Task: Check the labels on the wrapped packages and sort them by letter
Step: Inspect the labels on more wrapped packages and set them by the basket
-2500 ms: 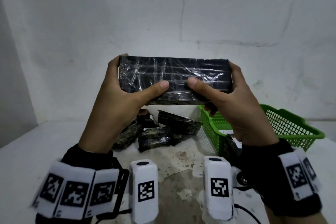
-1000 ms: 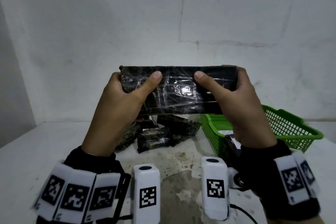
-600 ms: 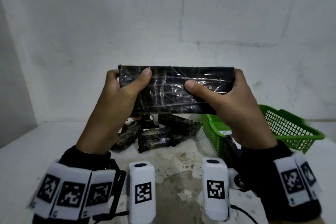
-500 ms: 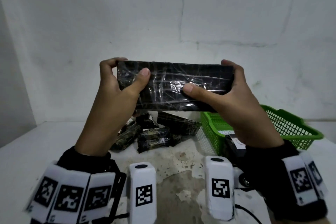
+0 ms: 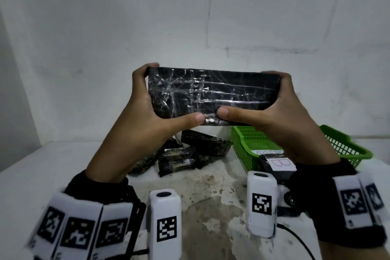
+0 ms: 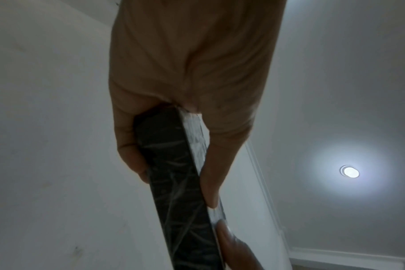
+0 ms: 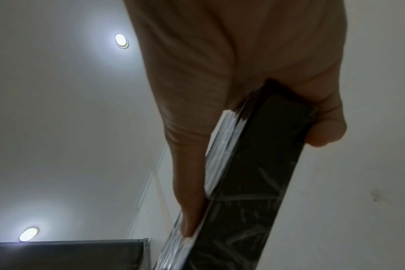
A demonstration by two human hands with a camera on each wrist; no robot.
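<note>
Head: white table [image 5: 38, 167] w/ worn patch [image 5: 213, 213], white wall [image 5: 105, 27] behind.

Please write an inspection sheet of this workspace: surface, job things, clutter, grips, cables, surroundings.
Surface: white table, worn and stained patch in front.
Job's things: long black wrapped package held up, no label on the visible face; pile of wrapped packages on the table; green basket holding a package labelled B.
Clutter: nothing seen.
Grips: left hand and right hand hold the package ends, thumbs in front.
Cables: black cable near right wrist.
Surroundings: white wall; ceiling lights.
</note>
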